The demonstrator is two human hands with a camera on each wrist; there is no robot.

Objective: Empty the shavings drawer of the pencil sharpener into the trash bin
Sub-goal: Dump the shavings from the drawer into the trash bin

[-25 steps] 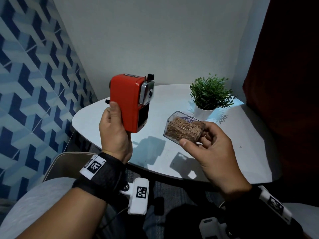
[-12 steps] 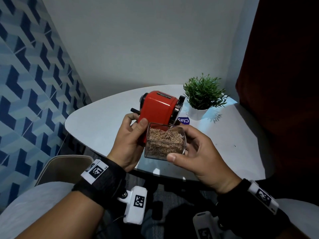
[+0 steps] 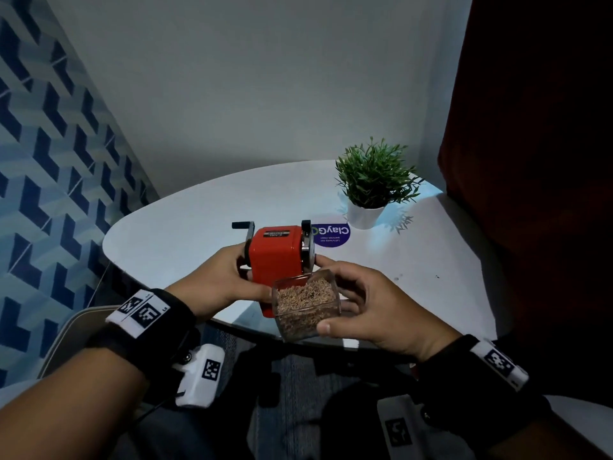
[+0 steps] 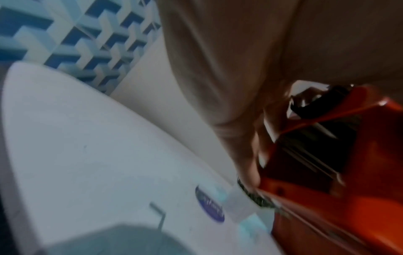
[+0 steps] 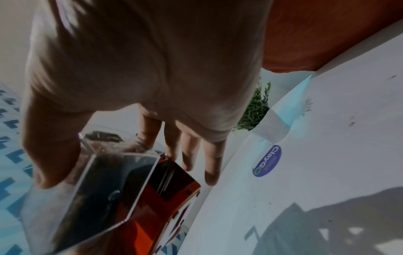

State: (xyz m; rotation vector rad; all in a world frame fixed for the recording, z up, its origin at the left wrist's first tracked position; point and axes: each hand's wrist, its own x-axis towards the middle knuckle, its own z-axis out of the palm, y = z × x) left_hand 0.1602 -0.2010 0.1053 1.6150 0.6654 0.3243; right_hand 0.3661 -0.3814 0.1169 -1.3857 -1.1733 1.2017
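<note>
white table: one sharpener, one shavings drawer, one plant.

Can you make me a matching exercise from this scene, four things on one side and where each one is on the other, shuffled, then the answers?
Things:
1. pencil sharpener
2. shavings drawer
3. potted plant
4. round sticker

Places:
A. flat on the table, between the red body and the white pot
B. held in the right hand, full of shavings
C. standing at the back of the table
D. gripped by the left hand at the table's near edge

Pairs: 1-D, 2-B, 3-C, 4-A
</note>
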